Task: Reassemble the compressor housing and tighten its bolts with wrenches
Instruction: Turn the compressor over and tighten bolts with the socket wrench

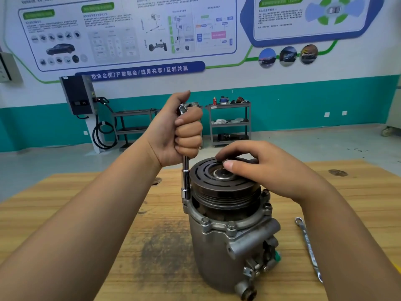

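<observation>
one compressor [230, 231], two wrenches [309, 249], two hands [180, 131]

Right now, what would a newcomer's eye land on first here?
The upright compressor at the centre of the wooden workbench, dark pulley on top. The left hand is fisted around a vertical socket wrench seated at the housing's left flange, and the right hand rests on the pulley face. A combination wrench lies unused on the bench to the right.
</observation>
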Available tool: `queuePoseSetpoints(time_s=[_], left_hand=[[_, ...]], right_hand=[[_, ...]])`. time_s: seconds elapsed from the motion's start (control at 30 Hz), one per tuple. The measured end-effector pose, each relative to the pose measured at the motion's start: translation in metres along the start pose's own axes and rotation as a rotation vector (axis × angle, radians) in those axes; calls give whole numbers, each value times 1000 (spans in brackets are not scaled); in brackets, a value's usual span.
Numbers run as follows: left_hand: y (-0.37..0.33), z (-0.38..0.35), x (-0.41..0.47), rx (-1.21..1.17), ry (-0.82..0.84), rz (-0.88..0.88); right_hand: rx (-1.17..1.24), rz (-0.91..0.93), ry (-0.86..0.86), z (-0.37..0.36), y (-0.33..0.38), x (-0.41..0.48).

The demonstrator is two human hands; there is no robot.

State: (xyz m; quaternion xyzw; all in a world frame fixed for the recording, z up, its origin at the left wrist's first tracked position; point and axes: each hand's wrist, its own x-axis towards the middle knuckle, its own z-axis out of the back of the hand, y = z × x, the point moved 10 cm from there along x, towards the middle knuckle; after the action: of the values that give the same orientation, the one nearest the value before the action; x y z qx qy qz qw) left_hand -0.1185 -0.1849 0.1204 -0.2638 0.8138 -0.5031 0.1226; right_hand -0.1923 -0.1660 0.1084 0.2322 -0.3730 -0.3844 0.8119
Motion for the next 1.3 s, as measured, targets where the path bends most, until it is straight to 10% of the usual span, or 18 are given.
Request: queuePoseSetpoints(time_s=[0.4,0.77,1.3], left_hand=[[-50,-18,-25,203,-235,-316],[-23,-45,-90,343,-843,-882],[-23,-47,-83,408,-974,-865]], right_hand=[[6,-13,-1,-2,-3,0],[-25,-8,-10,-1,0,-1],[-17,-10,-23,-2,-2,0]])
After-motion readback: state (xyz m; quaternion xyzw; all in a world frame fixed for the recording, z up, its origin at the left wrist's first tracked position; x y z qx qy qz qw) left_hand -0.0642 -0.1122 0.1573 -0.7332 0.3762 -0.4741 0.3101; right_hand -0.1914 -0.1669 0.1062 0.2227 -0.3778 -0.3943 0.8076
